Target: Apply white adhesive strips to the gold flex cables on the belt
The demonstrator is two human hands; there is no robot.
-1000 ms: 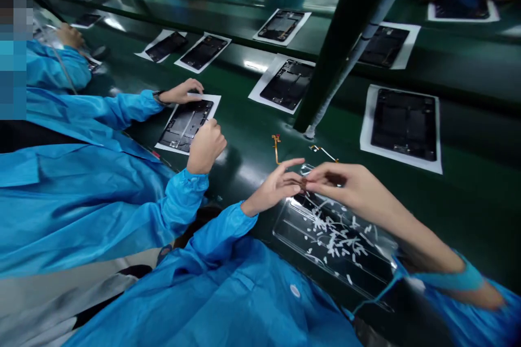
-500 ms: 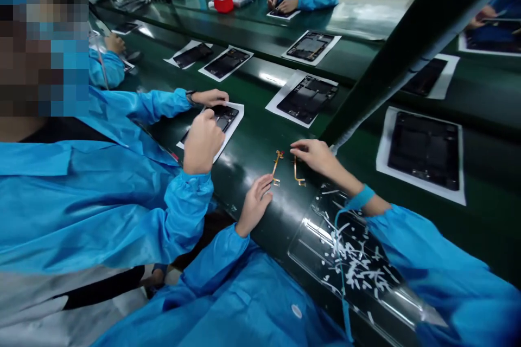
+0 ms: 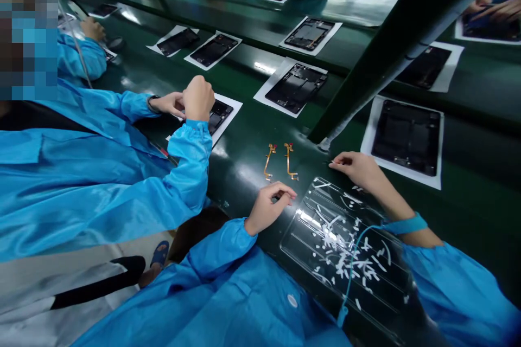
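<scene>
Two thin orange flex cables (image 3: 269, 160) (image 3: 290, 160) lie side by side on the green belt (image 3: 244, 171). My left hand (image 3: 269, 207) rests just below them, fingers curled inward, thumb and forefinger close together. My right hand (image 3: 357, 169) sits to their right at the far corner of a clear plastic tray (image 3: 345, 238), fingertips pinched on a small thin piece I cannot make out. The tray holds several white strips. A blue strap circles my right wrist.
A person in a blue coat on my left works with both hands on a black tablet frame (image 3: 215, 115) on white paper. More frames (image 3: 296, 85) (image 3: 406, 130) lie along the belt. A dark slanted post (image 3: 366, 73) stands behind the cables. Other workers sit at the far side.
My right hand has left the cables and moved right to the tray's far corner. My left hand drew back and curled. The two cables now lie parallel.
</scene>
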